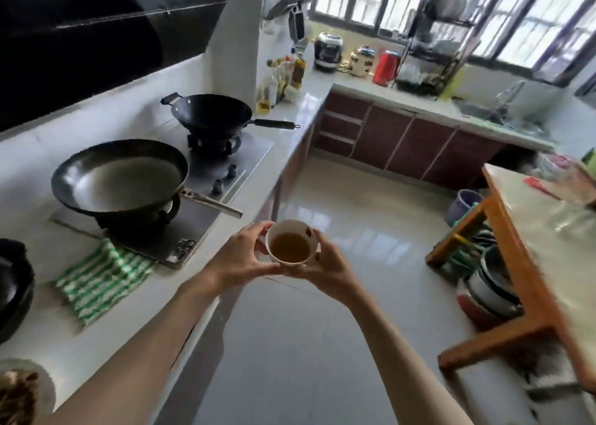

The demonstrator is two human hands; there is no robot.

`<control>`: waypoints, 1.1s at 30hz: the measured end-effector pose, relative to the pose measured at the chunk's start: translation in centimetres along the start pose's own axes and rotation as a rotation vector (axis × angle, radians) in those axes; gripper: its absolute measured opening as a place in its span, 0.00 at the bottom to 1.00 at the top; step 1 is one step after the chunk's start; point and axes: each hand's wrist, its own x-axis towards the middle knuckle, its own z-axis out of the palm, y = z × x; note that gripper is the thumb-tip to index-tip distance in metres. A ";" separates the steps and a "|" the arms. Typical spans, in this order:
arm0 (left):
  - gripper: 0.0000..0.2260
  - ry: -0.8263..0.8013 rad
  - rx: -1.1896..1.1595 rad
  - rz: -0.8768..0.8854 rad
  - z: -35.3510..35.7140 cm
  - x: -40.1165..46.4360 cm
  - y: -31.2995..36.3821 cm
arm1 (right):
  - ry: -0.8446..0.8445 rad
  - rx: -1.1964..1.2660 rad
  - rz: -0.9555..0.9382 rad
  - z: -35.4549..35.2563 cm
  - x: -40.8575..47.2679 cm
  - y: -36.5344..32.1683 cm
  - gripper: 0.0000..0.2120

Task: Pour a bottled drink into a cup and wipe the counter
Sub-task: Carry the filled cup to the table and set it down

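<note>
Both hands hold a white cup (292, 242) of brown drink out over the floor (354, 205), just off the desk (145, 298) edge. The left hand (240, 260) and right hand (325, 268) curl their fingers round its sides. A green-striped cloth (101, 277) lies on the desk beside the stove (206, 205).

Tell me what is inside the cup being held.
The white cup holds brownish liquid, partly filled. The left hand and right hand grip its sides, covering its outer wall and underside.
</note>
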 end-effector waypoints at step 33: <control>0.39 -0.650 -0.131 0.644 50.7 20.6 37.8 | 0.762 -0.011 0.369 -48.6 -24.9 25.0 0.41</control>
